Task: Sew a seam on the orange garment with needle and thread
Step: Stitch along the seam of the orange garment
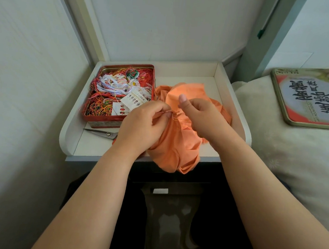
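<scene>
The orange garment (178,144) lies bunched on the white tray table (182,71) and hangs over its front edge. My left hand (142,125) pinches a fold of the garment at its upper edge. My right hand (200,117) is curled just to the right of it, thumb raised, and pinches the fabric there. A thin orange thread (181,120) runs between the two hands. The needle is too small to make out.
A red tin (117,119) full of tangled coloured threads and small cards stands at the tray's left. Scissors (103,133) lie in front of it. The tin's lid (308,96) rests on the bedding at the right. Walls close in left and behind.
</scene>
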Available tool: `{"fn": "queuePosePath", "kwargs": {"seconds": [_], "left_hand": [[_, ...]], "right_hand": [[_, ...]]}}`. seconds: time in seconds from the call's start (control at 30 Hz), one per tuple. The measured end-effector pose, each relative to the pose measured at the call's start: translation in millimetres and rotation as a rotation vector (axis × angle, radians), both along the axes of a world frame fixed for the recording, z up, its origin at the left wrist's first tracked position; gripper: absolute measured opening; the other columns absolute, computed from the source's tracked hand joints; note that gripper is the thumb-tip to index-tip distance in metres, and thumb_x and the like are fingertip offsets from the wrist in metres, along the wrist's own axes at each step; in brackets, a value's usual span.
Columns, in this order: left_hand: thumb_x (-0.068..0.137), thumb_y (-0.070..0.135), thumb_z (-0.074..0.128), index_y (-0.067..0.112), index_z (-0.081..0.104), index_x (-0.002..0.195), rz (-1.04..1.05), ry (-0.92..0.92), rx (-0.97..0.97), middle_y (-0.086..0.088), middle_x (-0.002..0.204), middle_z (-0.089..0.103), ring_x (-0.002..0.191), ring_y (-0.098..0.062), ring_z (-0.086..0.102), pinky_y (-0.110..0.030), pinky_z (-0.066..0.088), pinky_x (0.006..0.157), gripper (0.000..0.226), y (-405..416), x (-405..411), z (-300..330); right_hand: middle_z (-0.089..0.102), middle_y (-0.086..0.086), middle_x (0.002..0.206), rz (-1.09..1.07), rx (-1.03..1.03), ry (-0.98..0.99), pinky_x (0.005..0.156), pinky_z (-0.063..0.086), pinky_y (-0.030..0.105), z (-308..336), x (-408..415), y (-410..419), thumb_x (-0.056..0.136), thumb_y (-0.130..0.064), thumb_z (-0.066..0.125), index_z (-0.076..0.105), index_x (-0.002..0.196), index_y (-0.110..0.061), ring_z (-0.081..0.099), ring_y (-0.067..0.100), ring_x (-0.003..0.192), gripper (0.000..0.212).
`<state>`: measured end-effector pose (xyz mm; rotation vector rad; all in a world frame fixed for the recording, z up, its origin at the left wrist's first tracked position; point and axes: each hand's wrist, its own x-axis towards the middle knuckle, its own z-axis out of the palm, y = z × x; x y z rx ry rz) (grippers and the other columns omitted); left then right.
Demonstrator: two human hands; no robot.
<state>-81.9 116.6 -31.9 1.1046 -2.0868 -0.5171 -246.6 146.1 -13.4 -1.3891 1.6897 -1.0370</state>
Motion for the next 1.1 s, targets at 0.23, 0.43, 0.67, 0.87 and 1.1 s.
{"fn": "queuePosePath", "kwargs": {"seconds": [0.23, 0.43, 0.67, 0.87, 1.1], "left_hand": [[0.092, 0.018, 0.064, 0.025, 0.070, 0.093, -0.118, 0.023, 0.148, 0.016, 0.095, 0.067, 0.095, 0.000, 0.062, -0.017, 0.048, 0.085, 0.010, 6, -8, 2], [0.094, 0.023, 0.061, 0.032, 0.071, 0.084, -0.140, 0.087, 0.422, 0.010, 0.087, 0.071, 0.086, -0.007, 0.066, -0.028, 0.052, 0.079, 0.017, 9, -4, 14], [0.091, 0.031, 0.061, 0.022, 0.076, 0.084, -0.200, 0.202, 0.671, 0.004, 0.084, 0.073, 0.084, -0.001, 0.065, -0.018, 0.043, 0.081, 0.019, 11, 0, 21], [0.074, 0.043, 0.063, 0.038, 0.076, 0.085, -0.221, 0.314, 0.745, 0.018, 0.092, 0.072, 0.091, 0.001, 0.064, -0.020, 0.044, 0.083, 0.018, 8, 4, 20], [0.091, 0.026, 0.060, 0.024, 0.070, 0.112, -0.455, 0.356, 0.943, 0.001, 0.119, 0.069, 0.107, -0.013, 0.064, -0.021, 0.052, 0.084, 0.023, 8, 6, 19]], "right_hand": [[0.036, 0.010, 0.069, 0.026, 0.065, -0.217, 0.042, 0.019, 0.023, 2, 4, 0, 0.096, -0.026, 0.052, 0.065, 0.071, -0.013, 0.027, 0.016, 0.051, 0.032], [0.049, -0.002, 0.062, -0.117, -0.034, -0.344, 0.039, 0.024, 0.020, 6, -4, -5, 0.099, -0.020, 0.042, 0.063, 0.071, -0.013, 0.032, 0.006, 0.038, 0.035], [0.051, 0.000, 0.064, -0.235, -0.072, -0.656, 0.037, 0.022, 0.019, 11, -22, -9, 0.096, -0.019, 0.043, 0.060, 0.079, -0.012, 0.031, 0.008, 0.039, 0.026], [0.049, 0.000, 0.065, -0.138, -0.127, -0.789, 0.037, 0.022, 0.020, 8, -22, -13, 0.101, -0.023, 0.041, 0.060, 0.082, -0.011, 0.028, 0.008, 0.040, 0.030], [0.046, -0.001, 0.065, -0.053, -0.135, -0.737, 0.040, 0.022, 0.020, 6, -13, -13, 0.104, -0.027, 0.037, 0.057, 0.081, -0.013, 0.031, 0.006, 0.043, 0.033]]}}
